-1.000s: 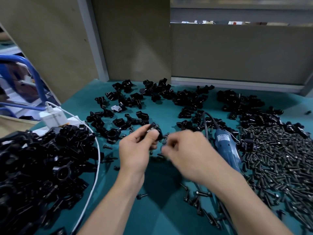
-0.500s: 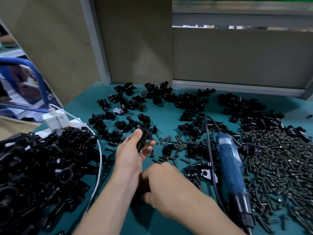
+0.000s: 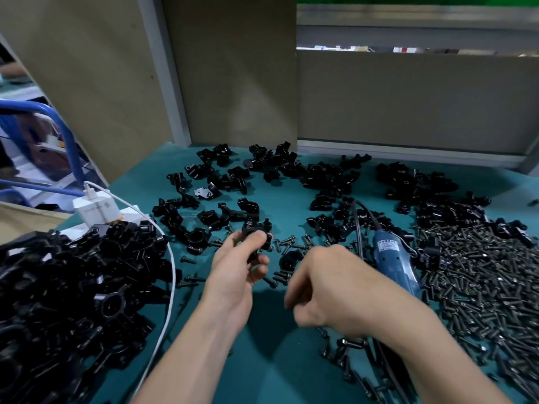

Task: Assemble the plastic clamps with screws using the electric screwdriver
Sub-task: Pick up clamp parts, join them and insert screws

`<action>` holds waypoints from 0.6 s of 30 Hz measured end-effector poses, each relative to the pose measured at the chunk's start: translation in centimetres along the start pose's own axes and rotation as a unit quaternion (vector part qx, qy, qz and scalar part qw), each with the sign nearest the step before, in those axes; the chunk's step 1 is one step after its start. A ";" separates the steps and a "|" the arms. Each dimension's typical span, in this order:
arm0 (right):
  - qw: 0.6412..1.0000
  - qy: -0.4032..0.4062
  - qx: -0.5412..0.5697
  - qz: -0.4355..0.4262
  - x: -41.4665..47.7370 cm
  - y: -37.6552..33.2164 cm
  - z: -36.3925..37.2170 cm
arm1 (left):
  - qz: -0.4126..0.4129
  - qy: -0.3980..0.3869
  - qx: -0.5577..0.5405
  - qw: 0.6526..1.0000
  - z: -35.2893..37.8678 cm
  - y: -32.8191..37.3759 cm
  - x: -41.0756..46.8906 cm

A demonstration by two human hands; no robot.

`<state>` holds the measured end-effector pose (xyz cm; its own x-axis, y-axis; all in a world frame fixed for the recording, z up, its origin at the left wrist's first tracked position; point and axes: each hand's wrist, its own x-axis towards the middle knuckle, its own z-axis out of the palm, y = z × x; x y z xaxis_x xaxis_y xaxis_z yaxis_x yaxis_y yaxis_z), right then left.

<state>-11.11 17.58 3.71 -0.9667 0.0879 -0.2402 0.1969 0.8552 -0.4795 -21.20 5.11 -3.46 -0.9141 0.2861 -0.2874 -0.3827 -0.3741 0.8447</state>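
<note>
Head view: the left hand point(image 3: 233, 275) pinches a black plastic clamp point(image 3: 255, 227) between thumb and fingertips, just above the tabletop point(image 3: 262, 368). The right hand point(image 3: 329, 293) hovers at 4 o'clock of it, knuckles up and fingers curled under. The electric screwdriver point(image 3: 393, 258) lies untouched at 2 o'clock of the right hand, just beside the wrist. A few loose screws point(image 3: 287, 242) lie between the hands, and the big screw heap point(image 3: 481, 301) spreads out at 3 o'clock.

The step in hand looks like seating a screw in the clamp before driving it. It would go best with the clamp turned so its screw hole faces the right hand and the thumb kept off that hole. The screw should be started straight by finger, and only then the tool taken up. Keeping the bit in line with the screw should spare the plastic thread. The black cord point(image 3: 358, 217) runs off toward 12 o'clock through other parts and could drag them.

The right fingertips are turned under and blurred, so I cannot tell whether they hold a screw. The thumb covers most of the clamp, so I cannot make out its hole, or whether it is one piece or two. The right forearm hides the screwdriver's bit end. The frame edge cuts off the pile of clamps point(image 3: 73, 301) at 9 o'clock.
</note>
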 end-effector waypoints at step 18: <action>0.925 0.259 0.279 -0.018 0.9 4.1 -1.9 | 0.010 -0.233 0.064 0.970 0.9 -1.2 -1.0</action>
<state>-11.43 22.12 3.11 -0.8946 0.4205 0.1511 0.0770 0.4782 -0.8749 -19.66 6.10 -3.75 -0.7496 0.6592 -0.0591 -0.3182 -0.2807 0.9055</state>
